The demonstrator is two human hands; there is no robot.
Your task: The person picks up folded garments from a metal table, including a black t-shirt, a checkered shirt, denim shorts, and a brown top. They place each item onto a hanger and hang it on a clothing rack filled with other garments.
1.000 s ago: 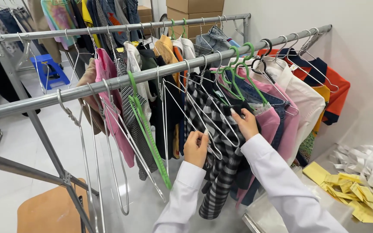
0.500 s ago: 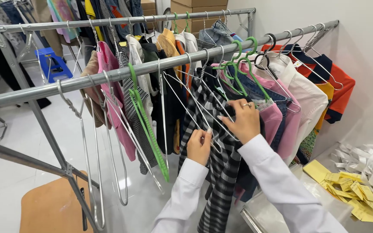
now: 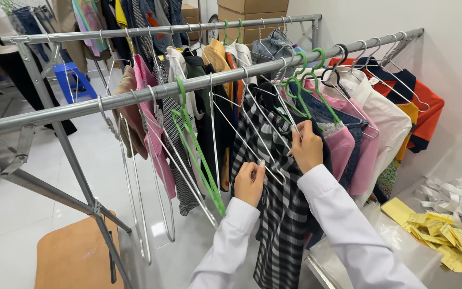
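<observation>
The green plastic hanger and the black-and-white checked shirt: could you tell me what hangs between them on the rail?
In the head view, bare wire hangers hang between the green hanger and the checked shirt.

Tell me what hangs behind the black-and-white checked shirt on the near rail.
Behind the checked shirt, held by the left hand and right hand, hang a denim garment and a pink garment. Their lower parts are covered.

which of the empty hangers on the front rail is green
The green plastic hanger hanging left of the black-and-white checked garment that the hands hold. The other bare hangers around it are silver wire.
</observation>
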